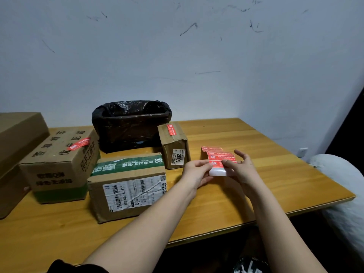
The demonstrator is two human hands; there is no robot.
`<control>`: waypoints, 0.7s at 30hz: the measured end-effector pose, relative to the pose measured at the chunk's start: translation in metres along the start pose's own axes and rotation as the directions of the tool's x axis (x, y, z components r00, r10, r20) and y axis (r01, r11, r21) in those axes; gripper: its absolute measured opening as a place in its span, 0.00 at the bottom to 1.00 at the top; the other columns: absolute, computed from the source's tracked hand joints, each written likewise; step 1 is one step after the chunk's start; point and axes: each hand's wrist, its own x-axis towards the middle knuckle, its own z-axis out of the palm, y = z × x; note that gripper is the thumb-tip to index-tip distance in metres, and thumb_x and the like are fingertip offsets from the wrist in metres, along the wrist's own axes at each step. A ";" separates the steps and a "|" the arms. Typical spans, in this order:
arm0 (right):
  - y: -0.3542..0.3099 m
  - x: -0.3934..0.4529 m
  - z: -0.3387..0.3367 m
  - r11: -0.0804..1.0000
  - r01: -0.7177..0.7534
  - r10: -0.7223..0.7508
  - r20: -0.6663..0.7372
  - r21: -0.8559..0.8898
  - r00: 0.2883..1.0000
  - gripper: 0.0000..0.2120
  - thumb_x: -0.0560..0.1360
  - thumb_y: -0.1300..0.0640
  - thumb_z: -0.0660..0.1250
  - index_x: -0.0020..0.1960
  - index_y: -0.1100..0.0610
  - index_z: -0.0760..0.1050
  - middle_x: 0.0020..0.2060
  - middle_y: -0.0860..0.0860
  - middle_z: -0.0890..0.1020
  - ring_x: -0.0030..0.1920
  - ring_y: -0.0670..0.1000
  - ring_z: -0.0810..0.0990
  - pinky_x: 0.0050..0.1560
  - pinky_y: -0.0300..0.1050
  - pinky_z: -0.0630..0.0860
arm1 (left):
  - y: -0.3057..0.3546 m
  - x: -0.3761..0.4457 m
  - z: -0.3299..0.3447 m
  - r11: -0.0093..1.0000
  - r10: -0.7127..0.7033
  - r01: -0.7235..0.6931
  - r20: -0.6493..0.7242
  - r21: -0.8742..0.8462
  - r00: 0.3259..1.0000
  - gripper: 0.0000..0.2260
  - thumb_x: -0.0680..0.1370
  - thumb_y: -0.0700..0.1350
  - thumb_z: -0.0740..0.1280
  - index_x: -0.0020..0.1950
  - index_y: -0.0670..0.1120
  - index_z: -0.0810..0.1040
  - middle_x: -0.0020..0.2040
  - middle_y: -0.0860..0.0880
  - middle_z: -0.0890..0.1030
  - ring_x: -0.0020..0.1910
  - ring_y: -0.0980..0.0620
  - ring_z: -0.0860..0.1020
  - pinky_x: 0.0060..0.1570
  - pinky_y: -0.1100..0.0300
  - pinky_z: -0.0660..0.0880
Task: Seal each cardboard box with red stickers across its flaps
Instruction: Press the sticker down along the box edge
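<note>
Both hands hold a strip of red stickers on white backing above the wooden table. My left hand grips the strip's left edge. My right hand pinches a sticker near the strip's lower right with thumb and finger. A box with green tape and shipping labels lies just left of my hands, with no red sticker visible on it. A small box behind it bears a red sticker on top. The printed box at left also bears one.
A bin lined with a black bag stands at the back against the wall. Large plain cartons fill the far left. The table's right edge drops off beside a white padded object.
</note>
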 end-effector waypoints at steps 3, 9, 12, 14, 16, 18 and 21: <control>0.005 -0.001 0.006 0.964 0.122 -0.138 -0.054 -0.236 0.989 0.32 0.73 0.62 0.72 0.72 0.58 0.62 0.50 0.51 0.75 0.51 0.54 0.77 0.55 0.50 0.74 | -0.001 0.002 0.000 0.998 0.042 -0.041 -0.027 0.039 0.999 0.10 0.78 0.36 0.66 0.59 0.40 0.78 0.46 0.47 0.79 0.41 0.57 0.76 0.36 0.67 0.77; 0.014 -0.008 0.007 0.371 0.528 -0.672 0.172 -0.764 0.720 0.13 0.71 0.53 0.73 0.55 0.49 0.80 0.57 0.49 0.77 0.60 0.54 0.73 0.51 0.47 0.64 | -0.003 0.008 -0.004 0.997 0.044 -0.042 -0.020 0.069 0.999 0.13 0.77 0.34 0.65 0.60 0.43 0.79 0.49 0.45 0.79 0.41 0.55 0.77 0.36 0.66 0.77; 0.015 -0.007 0.007 0.300 0.566 -0.640 0.278 -0.768 0.716 0.09 0.72 0.51 0.71 0.52 0.48 0.81 0.56 0.47 0.78 0.60 0.52 0.73 0.52 0.45 0.60 | -0.003 0.008 -0.004 0.998 0.047 -0.046 -0.009 0.050 0.999 0.14 0.76 0.33 0.65 0.60 0.43 0.79 0.44 0.46 0.79 0.36 0.57 0.77 0.34 0.68 0.76; 0.015 -0.007 0.007 0.301 0.568 -0.631 0.286 -0.766 0.721 0.10 0.73 0.50 0.70 0.54 0.48 0.80 0.55 0.46 0.78 0.59 0.51 0.72 0.51 0.45 0.59 | -0.002 0.006 -0.004 0.997 0.043 -0.042 -0.010 0.067 0.999 0.14 0.76 0.34 0.65 0.60 0.44 0.79 0.44 0.47 0.79 0.33 0.58 0.76 0.31 0.69 0.74; 0.015 -0.008 0.008 0.288 0.566 -0.630 0.292 -0.772 0.720 0.10 0.74 0.50 0.69 0.55 0.48 0.79 0.55 0.46 0.79 0.59 0.51 0.72 0.51 0.45 0.60 | -0.001 0.004 -0.005 0.993 0.062 -0.061 -0.005 0.097 0.998 0.14 0.76 0.33 0.65 0.59 0.44 0.78 0.42 0.47 0.80 0.28 0.58 0.73 0.25 0.70 0.69; 0.016 -0.007 0.009 0.291 0.557 -0.635 0.279 -0.778 0.721 0.09 0.74 0.50 0.69 0.54 0.48 0.79 0.53 0.46 0.79 0.58 0.52 0.73 0.51 0.45 0.61 | 0.000 0.003 -0.005 0.986 0.108 -0.107 0.000 0.128 0.994 0.14 0.76 0.31 0.64 0.59 0.43 0.76 0.43 0.46 0.80 0.27 0.58 0.71 0.21 0.70 0.65; 0.018 -0.005 0.011 0.301 0.546 -0.640 0.258 -0.782 0.724 0.08 0.74 0.50 0.70 0.53 0.48 0.80 0.52 0.47 0.80 0.57 0.53 0.73 0.49 0.47 0.62 | -0.001 0.002 -0.006 0.973 0.184 -0.183 0.007 0.143 0.983 0.15 0.75 0.29 0.64 0.59 0.42 0.74 0.45 0.43 0.81 0.33 0.52 0.76 0.30 0.66 0.72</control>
